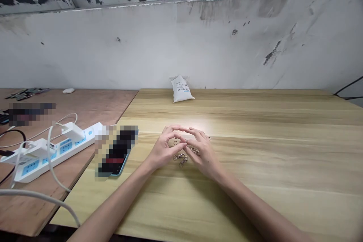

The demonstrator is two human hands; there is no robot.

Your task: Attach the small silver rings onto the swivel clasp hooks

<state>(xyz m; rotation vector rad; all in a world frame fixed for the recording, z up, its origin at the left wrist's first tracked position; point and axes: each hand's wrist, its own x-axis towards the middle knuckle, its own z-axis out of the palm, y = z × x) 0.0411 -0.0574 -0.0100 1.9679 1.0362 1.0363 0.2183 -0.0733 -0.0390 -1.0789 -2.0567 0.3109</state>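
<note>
Two bare forearms [113,202], extended over a wood-grain tabletop [272,147]. Left hand [163,150] and right hand [203,154]: fingers curved, tips meeting; whether they pinch anything, cannot tell. Metal swivel clasps [181,157], with small metal rings [175,143]: lie on the tabletop between the hands. Printed white packet [182,90]: stands beyond, near the wall [141,53].

Near the counter's [269,128] left edge, the phone [117,153] is mostly pixelated. A metal piece [195,151] is partly hidden by the right hand's grip [203,152]; whether anything is held there cannot be told. On the bag [182,90], by the back edge, fine print cannot be read.
</note>
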